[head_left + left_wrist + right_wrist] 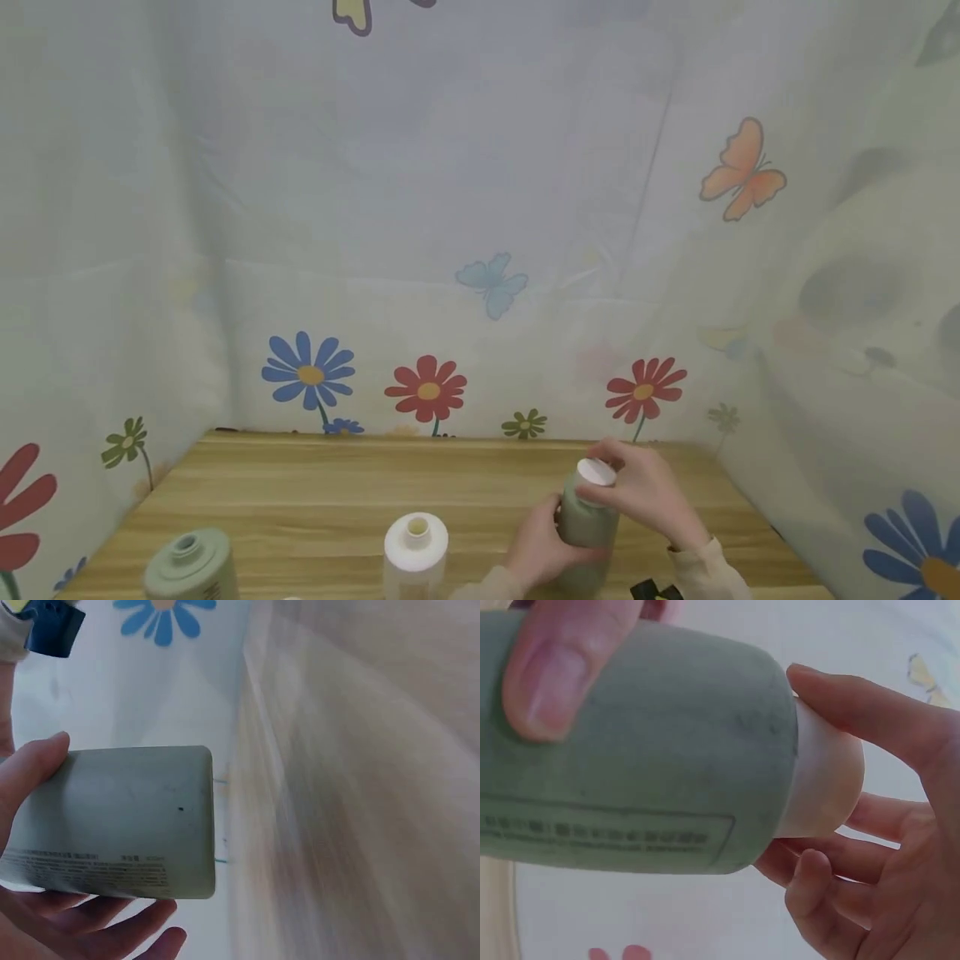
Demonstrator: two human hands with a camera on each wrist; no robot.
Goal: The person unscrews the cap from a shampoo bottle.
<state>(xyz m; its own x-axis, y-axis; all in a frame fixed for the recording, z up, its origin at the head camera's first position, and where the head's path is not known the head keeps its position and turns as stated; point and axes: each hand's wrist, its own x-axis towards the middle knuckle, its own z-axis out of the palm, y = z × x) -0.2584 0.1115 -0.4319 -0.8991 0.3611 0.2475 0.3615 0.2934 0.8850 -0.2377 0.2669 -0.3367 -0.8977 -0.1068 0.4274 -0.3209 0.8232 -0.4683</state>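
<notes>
A green bottle (587, 533) with small printed text is held at the right side of the table. My left hand (542, 546) grips its body, the thumb on one side and the fingers on the other. In the left wrist view, the base of the bottle (120, 817) shows apart from the wooden surface. On the bottle's top sits a white cap (597, 472), and my right hand (651, 493) pinches it between thumb and fingers. Close up in the right wrist view, the cap (823, 776) meets the bottle's shoulder; any thread underneath is hidden.
An uncapped white bottle (416, 546) stands near the front middle of the wooden table (337, 483). Another green bottle (191, 567), also uncapped, stands at the front left. Patterned cloth (420, 208) hangs behind and on both sides.
</notes>
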